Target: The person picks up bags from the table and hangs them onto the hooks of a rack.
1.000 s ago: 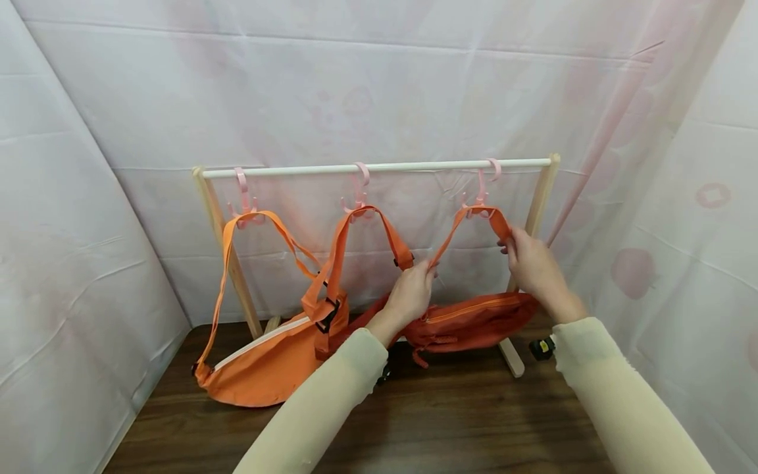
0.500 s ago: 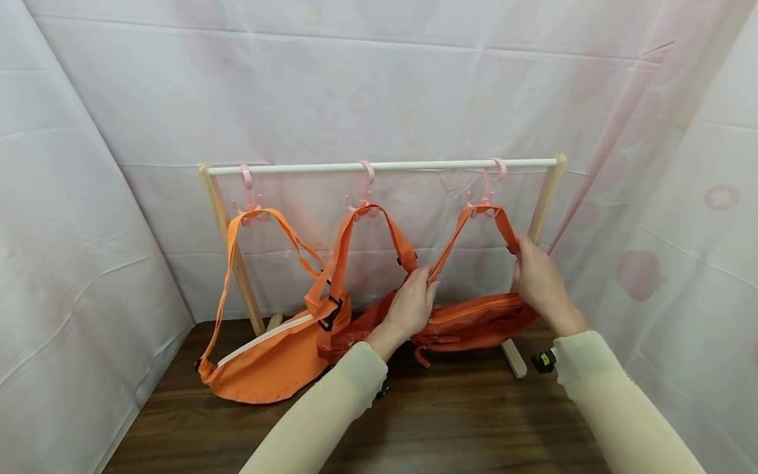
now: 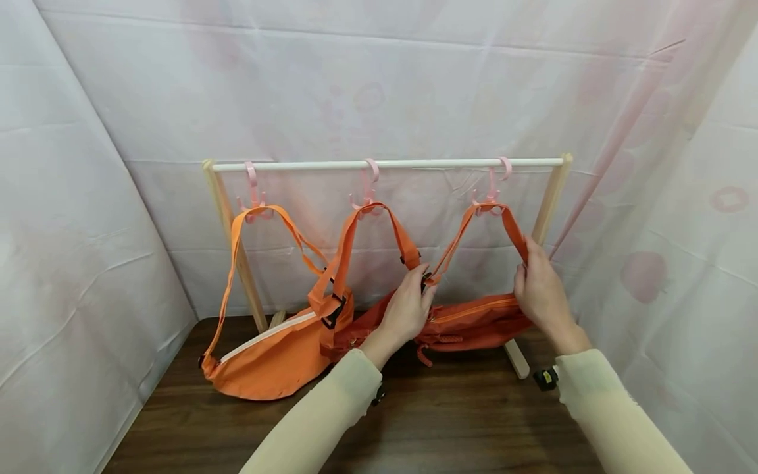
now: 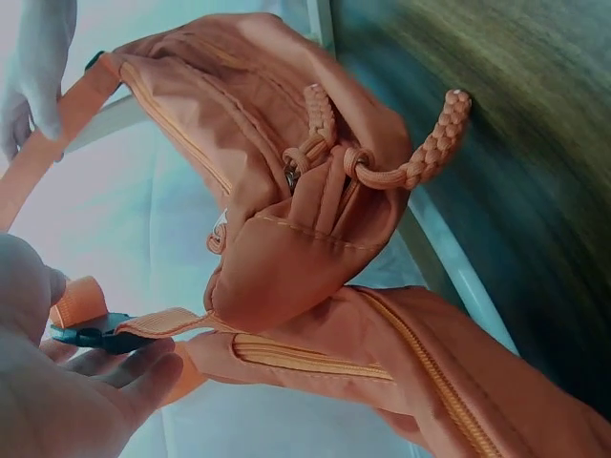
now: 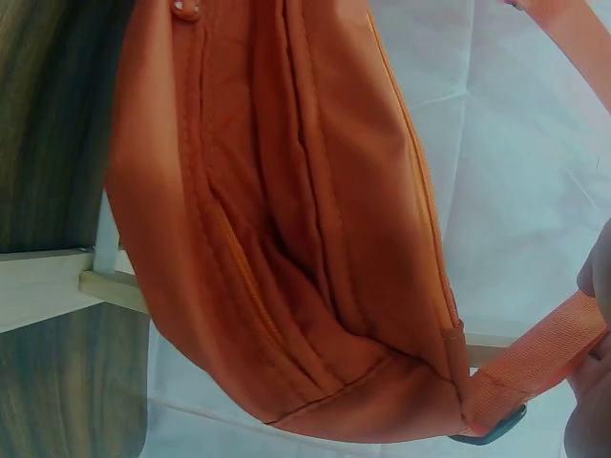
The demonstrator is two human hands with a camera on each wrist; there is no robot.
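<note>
A rust-orange sling bag hangs by its strap from the right pink hook. My left hand holds the left side of that strap at a black buckle, fingers beneath it in the left wrist view. The strap's right side is gripped by my right hand, just above the bag's right end. In the right wrist view the bag's zippered face fills the middle, with the right hand only at the edge. Behind my left hand, a second rust-orange bag on the middle hook is partly hidden.
A lighter orange bag hangs from the left hook, its bottom low over the dark wooden table. The rack has a white rail and wooden legs. Pale curtains enclose the back and sides.
Both hands have slid down the right bag's strap, the right hand toward the bag's end and the left hand to the buckle. The head view has shifted slightly.
</note>
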